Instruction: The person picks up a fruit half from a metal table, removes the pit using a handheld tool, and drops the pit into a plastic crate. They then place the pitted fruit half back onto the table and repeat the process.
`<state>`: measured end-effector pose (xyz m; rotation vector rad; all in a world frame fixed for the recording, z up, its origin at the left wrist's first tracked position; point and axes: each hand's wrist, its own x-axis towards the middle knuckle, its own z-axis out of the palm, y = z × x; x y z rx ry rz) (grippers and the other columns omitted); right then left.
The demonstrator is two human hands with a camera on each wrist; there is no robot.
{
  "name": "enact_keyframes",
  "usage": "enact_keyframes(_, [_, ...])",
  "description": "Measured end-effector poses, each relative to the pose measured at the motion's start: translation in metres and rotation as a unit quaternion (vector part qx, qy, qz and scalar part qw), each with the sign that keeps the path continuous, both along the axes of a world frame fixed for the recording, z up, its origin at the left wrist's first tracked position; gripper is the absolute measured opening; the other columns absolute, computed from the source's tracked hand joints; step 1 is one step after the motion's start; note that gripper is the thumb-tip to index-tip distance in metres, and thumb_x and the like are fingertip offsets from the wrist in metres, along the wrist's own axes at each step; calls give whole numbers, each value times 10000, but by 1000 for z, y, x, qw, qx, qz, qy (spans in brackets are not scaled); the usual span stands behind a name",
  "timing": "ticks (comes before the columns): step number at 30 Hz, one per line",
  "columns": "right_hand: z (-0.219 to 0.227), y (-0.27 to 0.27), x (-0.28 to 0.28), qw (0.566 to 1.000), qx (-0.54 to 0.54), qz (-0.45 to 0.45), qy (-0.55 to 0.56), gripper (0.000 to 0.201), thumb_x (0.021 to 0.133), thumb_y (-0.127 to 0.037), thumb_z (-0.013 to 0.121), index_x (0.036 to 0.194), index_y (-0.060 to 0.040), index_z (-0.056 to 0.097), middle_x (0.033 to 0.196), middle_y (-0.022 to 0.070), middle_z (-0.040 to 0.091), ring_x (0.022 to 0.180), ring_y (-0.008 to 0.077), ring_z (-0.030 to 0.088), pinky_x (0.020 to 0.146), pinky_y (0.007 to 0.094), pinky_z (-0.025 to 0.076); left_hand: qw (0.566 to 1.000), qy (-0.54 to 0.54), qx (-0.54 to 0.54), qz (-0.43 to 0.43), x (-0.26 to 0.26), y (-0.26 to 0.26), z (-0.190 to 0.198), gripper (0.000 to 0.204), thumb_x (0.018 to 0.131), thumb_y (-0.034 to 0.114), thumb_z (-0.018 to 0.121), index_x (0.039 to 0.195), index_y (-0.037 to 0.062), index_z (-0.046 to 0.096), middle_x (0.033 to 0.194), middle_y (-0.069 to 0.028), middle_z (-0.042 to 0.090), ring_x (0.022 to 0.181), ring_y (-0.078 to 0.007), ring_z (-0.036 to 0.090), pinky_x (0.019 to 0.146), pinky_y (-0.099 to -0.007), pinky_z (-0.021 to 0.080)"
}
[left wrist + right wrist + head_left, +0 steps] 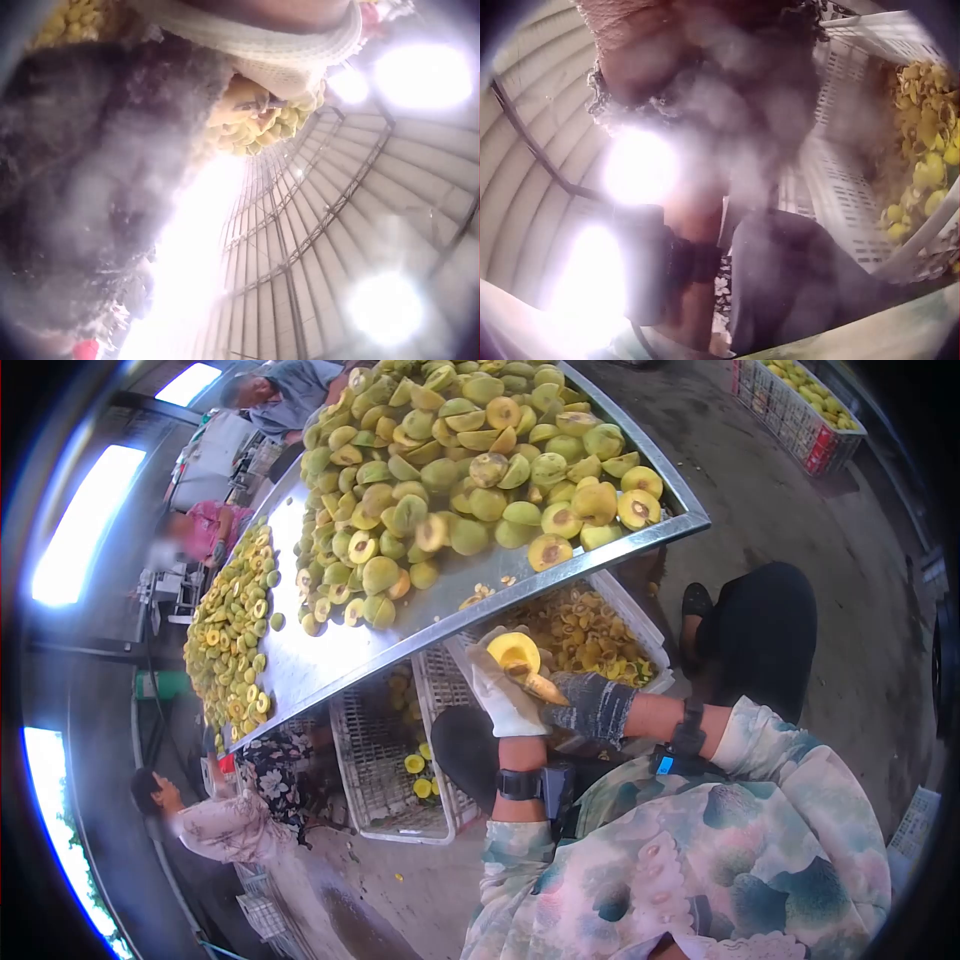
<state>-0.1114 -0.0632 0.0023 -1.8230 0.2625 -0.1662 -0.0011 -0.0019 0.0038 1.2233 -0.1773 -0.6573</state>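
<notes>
My left hand (503, 695), in a white glove, holds a yellow fruit half (517, 651) with its hollow cut face up. Close against it is my right hand (590, 705) in a grey knit glove, its fingers curled. A tan tapered tip (544, 688) sticks out from the grey glove beside the fruit; I cannot tell whether it is a bare finger or a handle. In the left wrist view a small thin dark tool (262, 103) shows between the two gloves. The right wrist view shows the grey glove (727, 90) blurred, its fingertips hidden.
A metal-rimmed table (440, 628) heaped with halved green-yellow fruit (430, 470) stands ahead. Under its edge sits a white crate (640, 622) of scraps, beside another crate (370, 770). Several people work around the table. A fruit-filled crate (800, 415) stands at the far right.
</notes>
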Motion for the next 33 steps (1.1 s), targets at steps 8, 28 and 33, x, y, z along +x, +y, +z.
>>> enact_keyframes(8, [-29,-5,-12,687,690,177,142,243,872,-303,600,963,-82,638,826,42,644,669,94,608,495,214,465,993,78,-76,-39,5,21,-15,689,808,678,431,1084,47,464,900,-148,606,624,-206,594,482,-304,485])
enact_keyframes(28, [-95,-38,-16,966,-48,-13,256,469,759,-393,629,1029,-11,601,874,231,634,821,371,616,728,418,471,565,-586,581,8,131,-3,48,604,788,417,633,1314,184,451,1399,-208,304,1256,-388,336,999,-462,321])
enact_keyframes(33, [-91,-42,-26,964,-68,-36,254,497,726,-420,654,995,-4,619,903,226,631,859,361,611,753,410,468,510,-566,617,-196,113,-90,33,580,742,459,654,1251,227,503,1455,-135,247,1332,-351,221,1023,-549,215])
